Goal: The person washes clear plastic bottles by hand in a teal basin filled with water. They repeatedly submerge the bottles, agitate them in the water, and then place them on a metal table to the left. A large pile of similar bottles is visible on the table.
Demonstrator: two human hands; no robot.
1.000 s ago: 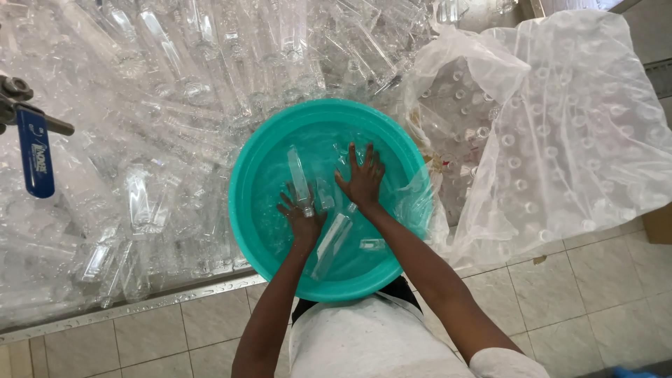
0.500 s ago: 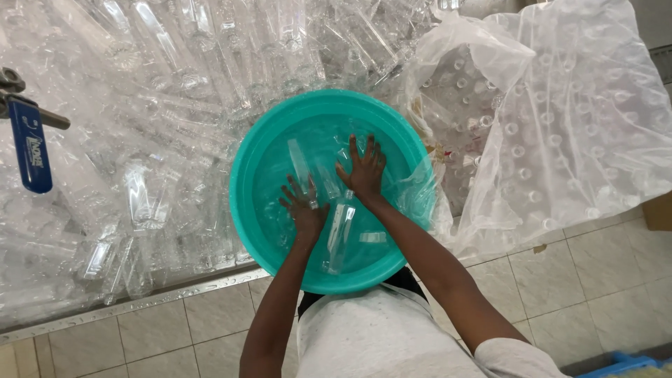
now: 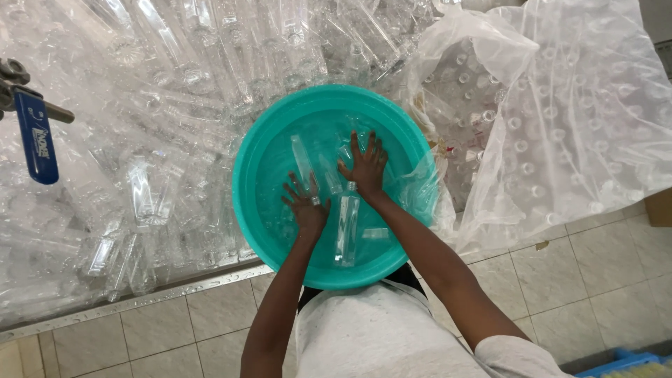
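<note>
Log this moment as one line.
left hand: in basin, open | right hand: in basin, open | bottle: between hands

Basin [image 3: 246, 182]: solid teal, no pattern. Bottles in it [image 3: 346, 222] and the heap behind [image 3: 175, 77]: clear, colourless, glinting white. Plastic bag [image 3: 588, 119]: translucent milky white, dotted with round bottle mouths showing through. Valve handle [image 3: 36, 138]: blue with white print. Floor tiles [image 3: 595, 273]: pale cream, grey grout grid. Shirt [image 3: 378, 336]: light heathered grey. Crate corner [image 3: 630, 365]: bright blue.
</note>
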